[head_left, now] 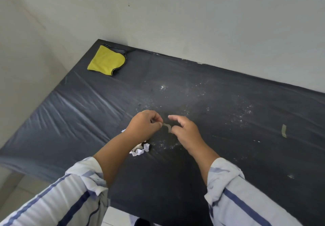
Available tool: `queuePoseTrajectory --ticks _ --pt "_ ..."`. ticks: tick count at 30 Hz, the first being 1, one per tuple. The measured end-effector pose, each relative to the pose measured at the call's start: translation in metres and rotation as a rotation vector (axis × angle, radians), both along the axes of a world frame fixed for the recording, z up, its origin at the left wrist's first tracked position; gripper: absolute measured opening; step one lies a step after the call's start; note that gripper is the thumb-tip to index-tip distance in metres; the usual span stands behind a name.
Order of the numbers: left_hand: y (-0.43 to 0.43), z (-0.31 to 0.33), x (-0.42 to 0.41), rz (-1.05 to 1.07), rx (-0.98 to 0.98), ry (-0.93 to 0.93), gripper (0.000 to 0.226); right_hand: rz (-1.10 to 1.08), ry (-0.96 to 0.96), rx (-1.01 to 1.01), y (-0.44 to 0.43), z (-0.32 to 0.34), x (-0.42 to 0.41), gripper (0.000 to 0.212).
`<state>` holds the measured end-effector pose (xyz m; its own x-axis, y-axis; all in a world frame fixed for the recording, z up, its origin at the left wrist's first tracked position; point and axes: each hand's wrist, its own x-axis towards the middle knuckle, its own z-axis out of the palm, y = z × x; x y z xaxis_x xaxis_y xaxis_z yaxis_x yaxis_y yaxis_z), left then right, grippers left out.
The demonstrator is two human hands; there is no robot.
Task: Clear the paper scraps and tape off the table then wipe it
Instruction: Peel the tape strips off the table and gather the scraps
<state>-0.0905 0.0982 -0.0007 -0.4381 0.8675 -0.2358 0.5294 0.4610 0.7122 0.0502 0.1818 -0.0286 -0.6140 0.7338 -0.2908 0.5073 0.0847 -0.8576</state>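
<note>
both hands (146, 122) pinching tape strip (168, 126)

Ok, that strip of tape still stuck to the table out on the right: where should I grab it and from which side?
Go for the near end of the tape strip. It lies flat on the black table cover, running roughly away from you, so there is no body to pinch. That near end looks slightly ragged; pick it up with a fingernail from the front edge, then peel away from yourself, low along the cover.
</note>
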Motion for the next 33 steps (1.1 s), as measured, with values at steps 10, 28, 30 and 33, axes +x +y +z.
queuePoseTrajectory --ticks 10,28,30,33 --pt "-0.058 0.0 -0.042 0.165 -0.053 -0.199 0.007 -0.008 0.011 -0.104 -0.062 0.006 -0.045 0.023" --pt "-0.075 -0.024 -0.05 0.117 -0.208 -0.023 0.015 -0.025 -0.381 -0.016 -0.077 -0.006 -0.068 0.025" --pt "-0.076 -0.03 -0.044 0.097 -0.216 0.078 0.019 -0.001 -0.503 0.07 -0.077 -0.005 -0.067 0.023" --pt "-0.078 -0.038 -0.038 0.074 -0.217 0.188 0.02 0.088 -0.629 0.218 -0.079 -0.004 -0.067 0.025"
